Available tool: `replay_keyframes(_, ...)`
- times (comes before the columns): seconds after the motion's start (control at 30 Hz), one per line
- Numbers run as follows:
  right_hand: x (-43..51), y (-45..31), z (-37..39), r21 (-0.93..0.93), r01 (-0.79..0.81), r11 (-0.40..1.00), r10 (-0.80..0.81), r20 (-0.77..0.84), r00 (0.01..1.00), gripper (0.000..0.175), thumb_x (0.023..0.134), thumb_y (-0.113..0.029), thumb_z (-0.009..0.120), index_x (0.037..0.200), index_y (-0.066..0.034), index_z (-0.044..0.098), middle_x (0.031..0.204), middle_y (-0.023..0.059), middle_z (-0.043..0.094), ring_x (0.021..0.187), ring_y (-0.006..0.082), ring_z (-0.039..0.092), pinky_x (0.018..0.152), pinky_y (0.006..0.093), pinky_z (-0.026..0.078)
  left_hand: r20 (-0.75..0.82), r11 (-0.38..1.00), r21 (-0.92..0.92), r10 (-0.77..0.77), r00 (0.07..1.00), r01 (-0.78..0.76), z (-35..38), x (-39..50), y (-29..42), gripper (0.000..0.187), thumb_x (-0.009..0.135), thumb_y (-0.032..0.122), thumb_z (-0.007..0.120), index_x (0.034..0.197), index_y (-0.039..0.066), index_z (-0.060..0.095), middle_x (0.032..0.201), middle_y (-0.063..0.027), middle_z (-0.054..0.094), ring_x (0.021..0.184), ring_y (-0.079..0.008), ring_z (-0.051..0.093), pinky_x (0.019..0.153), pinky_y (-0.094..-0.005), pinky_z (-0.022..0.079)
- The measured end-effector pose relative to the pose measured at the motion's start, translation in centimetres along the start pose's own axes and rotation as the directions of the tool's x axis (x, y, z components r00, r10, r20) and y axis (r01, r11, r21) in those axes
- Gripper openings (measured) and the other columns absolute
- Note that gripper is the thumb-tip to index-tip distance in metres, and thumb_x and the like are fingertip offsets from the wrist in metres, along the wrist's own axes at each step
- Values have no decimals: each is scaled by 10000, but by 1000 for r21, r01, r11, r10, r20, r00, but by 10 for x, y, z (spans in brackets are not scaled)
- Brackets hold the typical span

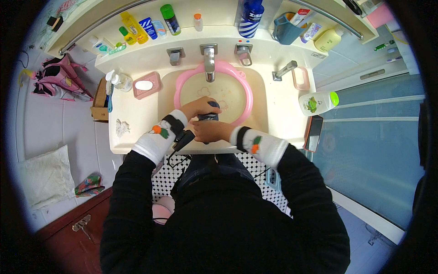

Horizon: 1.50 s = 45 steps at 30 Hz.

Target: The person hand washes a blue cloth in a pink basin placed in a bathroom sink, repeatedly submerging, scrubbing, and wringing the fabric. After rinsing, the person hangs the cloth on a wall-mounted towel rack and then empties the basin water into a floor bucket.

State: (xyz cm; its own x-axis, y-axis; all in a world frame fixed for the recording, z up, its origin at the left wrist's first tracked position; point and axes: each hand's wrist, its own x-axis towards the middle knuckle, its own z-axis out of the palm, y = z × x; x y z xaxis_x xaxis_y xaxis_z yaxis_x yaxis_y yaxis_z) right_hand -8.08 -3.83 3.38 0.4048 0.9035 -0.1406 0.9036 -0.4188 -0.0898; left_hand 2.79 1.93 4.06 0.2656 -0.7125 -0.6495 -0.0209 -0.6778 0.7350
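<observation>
Over the near side of a pink plastic washbasin (249, 102), my two hands grip a small dark cloth item (208, 117), perhaps a sock. My left hand (199, 107) holds its upper part, and my right hand (213, 131) closes around it lower down, nearer my body. Part of the item is hidden by my fingers. The basin sits in the sink (260, 113), with printed cloud outlines showing on its bottom. Directly above its far side is the chrome faucet spout (209, 68).
Left on the counter are a pink soap dish (158, 84) with white soap, a pump bottle (124, 83) and a crumpled white scrap (122, 127). A white bottle with a green cap (314, 103) lies at the right edge. Several toiletries, including a blue can (250, 24), line the back ledge.
</observation>
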Motion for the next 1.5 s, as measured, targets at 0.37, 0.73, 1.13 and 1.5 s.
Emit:
replay_keyframes(0.37, -91, -6, -74, 940, 66, 334, 929, -341, 145, 508, 697, 39, 583, 1187, -74, 512, 1203, 112, 540, 1149, 295, 490, 998, 395, 381, 108, 608, -787, 300, 948, -103, -21, -82, -1, 669, 872, 366, 609, 1396, 126, 269, 1201, -133, 527, 992, -289, 598, 809, -410, 528)
replay_keyframes(0.73, -89, 0, -74, 166, 856, -490, 856, 275, 437, 448, 934, -412, 461, 1284, -134, 428, 1326, 93, 466, 1202, 259, 469, 958, 486, 408, -467, 265, -801, 284, 838, -536, 30, -67, 15, 650, 799, 345, 709, 1302, 144, 348, 1257, -61, 424, 1179, -234, 442, 937, -432, 437)
replay_keyframes(1.13, -86, 12, -98, 951, -183, 249, 968, -245, 47, 398, 655, -123, 753, 1016, -112, 588, 1212, 134, 487, 1158, 290, 469, 965, 403, 386, -56, -108, -993, 133, 990, -41, 47, -64, 28, 550, 898, 565, 422, 1253, 148, 475, 1248, -100, 525, 1119, -254, 550, 892, -464, 511)
replay_keyframes(1.5, -71, -4, -145, 523, 67, 850, 382, -699, 604, 382, 516, -83, 726, 876, -146, 614, 974, 7, 595, 1092, 304, 506, 913, 450, 418, 102, 523, -849, 293, 951, -70, 8, -89, 33, 363, 911, 344, 488, 1181, 102, 515, 1107, -77, 585, 976, -195, 599, 799, -361, 533)
